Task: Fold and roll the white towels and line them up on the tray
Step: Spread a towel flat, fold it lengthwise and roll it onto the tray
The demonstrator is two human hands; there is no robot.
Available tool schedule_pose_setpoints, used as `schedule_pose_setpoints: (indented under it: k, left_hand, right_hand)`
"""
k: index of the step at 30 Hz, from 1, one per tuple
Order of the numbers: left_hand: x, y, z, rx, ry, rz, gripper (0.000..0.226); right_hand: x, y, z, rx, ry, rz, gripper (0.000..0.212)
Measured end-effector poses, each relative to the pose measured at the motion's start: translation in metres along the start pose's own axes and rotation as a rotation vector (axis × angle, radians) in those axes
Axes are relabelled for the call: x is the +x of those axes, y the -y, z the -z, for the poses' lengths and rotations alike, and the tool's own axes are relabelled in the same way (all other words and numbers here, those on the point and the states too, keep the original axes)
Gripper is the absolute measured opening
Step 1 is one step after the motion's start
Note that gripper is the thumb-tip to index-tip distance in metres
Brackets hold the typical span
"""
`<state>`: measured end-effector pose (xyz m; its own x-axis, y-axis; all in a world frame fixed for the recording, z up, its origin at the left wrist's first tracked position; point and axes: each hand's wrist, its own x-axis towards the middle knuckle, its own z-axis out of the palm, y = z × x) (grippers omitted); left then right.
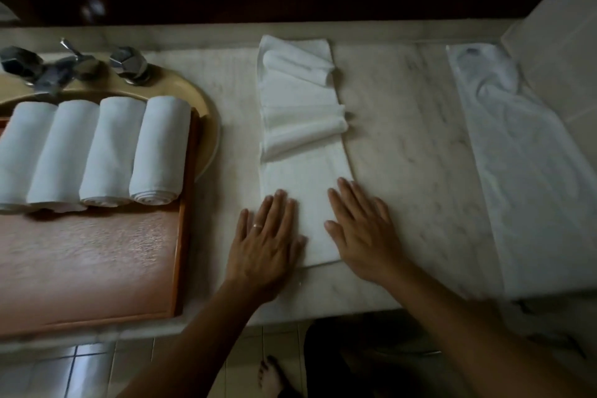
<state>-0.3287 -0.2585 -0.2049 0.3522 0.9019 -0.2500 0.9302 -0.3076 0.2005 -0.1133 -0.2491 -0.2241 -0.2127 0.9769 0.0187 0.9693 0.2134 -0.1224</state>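
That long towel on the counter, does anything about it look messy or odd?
Yes. The folded towel is flat under both hands, but its far half has bunched into two ridges, so it isn't lying smooth.

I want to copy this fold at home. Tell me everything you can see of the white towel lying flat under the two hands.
The white towel is soft cloth folded into a long narrow strip. It lies flat on the pale marble counter, running from its front edge towards the back. Its near end is smooth; its middle and far end bunch into loose ridges. The left hand and right hand press flat on the near end, fingers straight. It lies to the right of the tray, not touching it.
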Motion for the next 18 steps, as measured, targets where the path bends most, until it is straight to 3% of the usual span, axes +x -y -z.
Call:
schedule_pose_setpoints:
  k: [5,9,11,15,18]
  left_hand:
    - [-0.005,0.016,-0.002,0.027,-0.018,0.02,0.067]
    - [-0.049,-0.002,-0.011,0.044,-0.147,-0.081,0.06]
    - [-0.077,-0.009,-0.026,0.077,-0.103,-0.172,0.061]
    - [-0.106,-0.012,-0.042,0.099,-0.098,-0.174,0.067]
    - [-0.114,-0.013,-0.041,0.124,-0.19,-0.284,0.062]
  right_hand:
    - [-0.005,-0.005,0.003,0.024,0.063,-0.037,0.064]
    - [-0.058,0.002,0.011,0.076,-0.036,0.026,0.05]
    - [-0.09,0.005,0.009,0.044,-0.001,0.062,0.056]
    - [-0.132,0.007,0.005,-0.045,0.103,0.08,0.069]
    - [-0.142,0.011,0.006,-0.073,0.018,0.109,0.052]
